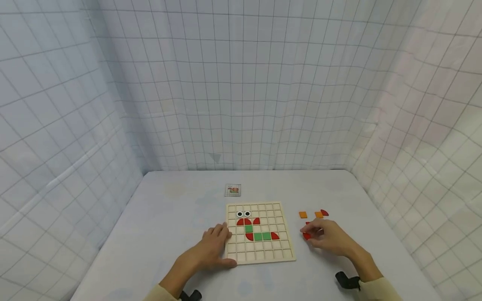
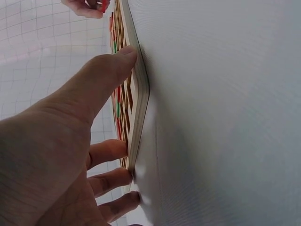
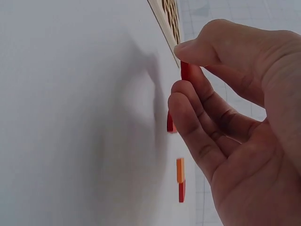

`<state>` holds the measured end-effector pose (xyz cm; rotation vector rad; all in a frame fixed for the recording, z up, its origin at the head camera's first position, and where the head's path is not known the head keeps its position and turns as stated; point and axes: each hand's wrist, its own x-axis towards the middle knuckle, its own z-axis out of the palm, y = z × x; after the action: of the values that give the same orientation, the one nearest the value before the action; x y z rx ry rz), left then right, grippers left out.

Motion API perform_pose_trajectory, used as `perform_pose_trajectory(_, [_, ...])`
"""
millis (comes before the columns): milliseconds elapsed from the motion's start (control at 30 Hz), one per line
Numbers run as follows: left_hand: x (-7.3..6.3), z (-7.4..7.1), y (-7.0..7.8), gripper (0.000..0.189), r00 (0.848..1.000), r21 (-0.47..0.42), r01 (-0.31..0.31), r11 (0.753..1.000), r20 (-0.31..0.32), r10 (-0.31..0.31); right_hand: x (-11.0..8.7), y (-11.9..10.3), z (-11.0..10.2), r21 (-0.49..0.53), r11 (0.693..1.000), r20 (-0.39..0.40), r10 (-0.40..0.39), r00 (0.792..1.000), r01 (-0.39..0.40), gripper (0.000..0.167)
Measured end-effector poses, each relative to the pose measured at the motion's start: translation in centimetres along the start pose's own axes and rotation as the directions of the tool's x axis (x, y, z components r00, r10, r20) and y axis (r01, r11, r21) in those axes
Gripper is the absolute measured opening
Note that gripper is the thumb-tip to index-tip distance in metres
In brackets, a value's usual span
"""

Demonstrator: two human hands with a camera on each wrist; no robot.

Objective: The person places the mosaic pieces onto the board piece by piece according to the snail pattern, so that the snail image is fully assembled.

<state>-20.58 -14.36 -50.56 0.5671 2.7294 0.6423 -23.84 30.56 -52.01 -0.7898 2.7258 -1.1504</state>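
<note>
A wooden grid board (image 1: 260,263) lies on the table with red quarter-round tiles, green square tiles (image 1: 257,236) and two eye tiles (image 1: 243,214) in its cells. My left hand (image 1: 214,248) rests at the board's front left corner, thumb on the front edge and spread fingers along the left side. Right of the board, my right hand (image 1: 333,239) pinches a small red tile (image 3: 185,71) between thumb and forefinger, just above the table. Its exact shape is partly covered by the fingers. Another red tile (image 3: 170,122) shows behind the fingertips.
Orange square tiles (image 1: 303,215) and a red quarter-round tile (image 1: 324,212) lie beyond my right hand. Behind the board is a small picture card (image 1: 232,190) with a coloured figure on a grid. Gridded white curtains (image 1: 233,92) surround the table.
</note>
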Motion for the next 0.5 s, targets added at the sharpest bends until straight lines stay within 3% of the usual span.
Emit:
perform_pose_trajectory(267, [-0.1, 0.1, 0.0, 0.104, 1.000, -0.003, -0.013, 1.000, -0.010, 0.013, 1.8, -1.2, 1.1, -0.021, 0.996, -0.045, -0.084, 0.995, 0.083, 0.033])
perform_pose_trajectory(500, [-0.2, 0.0, 0.0, 0.106, 1.000, 0.005, -0.013, 1.000, -0.008, 0.013, 3.9, -2.5, 2.0, -0.046, 0.989, -0.013, -0.140, 0.990, 0.139, 0.033])
